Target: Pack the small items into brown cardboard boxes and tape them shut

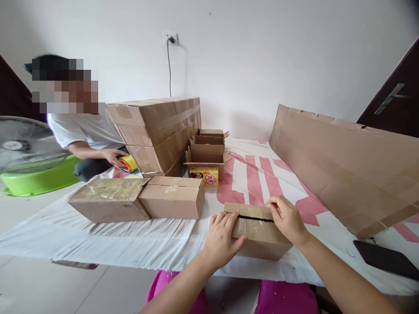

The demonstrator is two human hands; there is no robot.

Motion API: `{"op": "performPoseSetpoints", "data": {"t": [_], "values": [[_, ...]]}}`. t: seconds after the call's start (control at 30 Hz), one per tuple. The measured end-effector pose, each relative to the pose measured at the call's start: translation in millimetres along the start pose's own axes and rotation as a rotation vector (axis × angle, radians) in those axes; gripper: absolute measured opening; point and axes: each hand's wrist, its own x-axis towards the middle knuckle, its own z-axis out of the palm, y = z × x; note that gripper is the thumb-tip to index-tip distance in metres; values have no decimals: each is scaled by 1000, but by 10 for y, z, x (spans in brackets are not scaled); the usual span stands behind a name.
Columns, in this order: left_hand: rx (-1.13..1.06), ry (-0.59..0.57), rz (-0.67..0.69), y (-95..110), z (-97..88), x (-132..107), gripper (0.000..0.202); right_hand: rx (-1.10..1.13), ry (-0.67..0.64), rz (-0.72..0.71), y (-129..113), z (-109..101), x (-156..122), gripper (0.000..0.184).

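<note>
A small cardboard box [262,244] sits at the table's front edge, with a dark gap between its top flaps and shiny clear tape [258,225] across the front part. My left hand [222,237] lies on the box's left end, fingers stretched over the top and thumb along the front side. At the right end of the top, my right hand [286,218] is closed in a pinch by the flap edge. Whatever is between those fingertips is too small to make out.
Two taped boxes [172,198] stand to the left. Behind them are a stack of larger cartons [157,126], open boxes [209,152] and a yellow packet [209,175]. A cardboard sheet [343,165] and black phone [386,257] lie right. A person's hand [114,158] touches colourful rolls [128,163].
</note>
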Motion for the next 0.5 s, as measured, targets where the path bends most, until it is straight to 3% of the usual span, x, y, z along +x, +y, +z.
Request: {"op": "performPoseSetpoints", "data": {"t": [0.1,0.33,0.5], "values": [[4,3,6,-10,14,-3,59,13,34,-15,-52,4,32,12],[15,6,4,-26,42,-13,60,-23,-251,-133,-165,73,-7,20],[15,3,3,-26,48,-6,61,-27,-324,-150,-170,26,-15,19]]}}
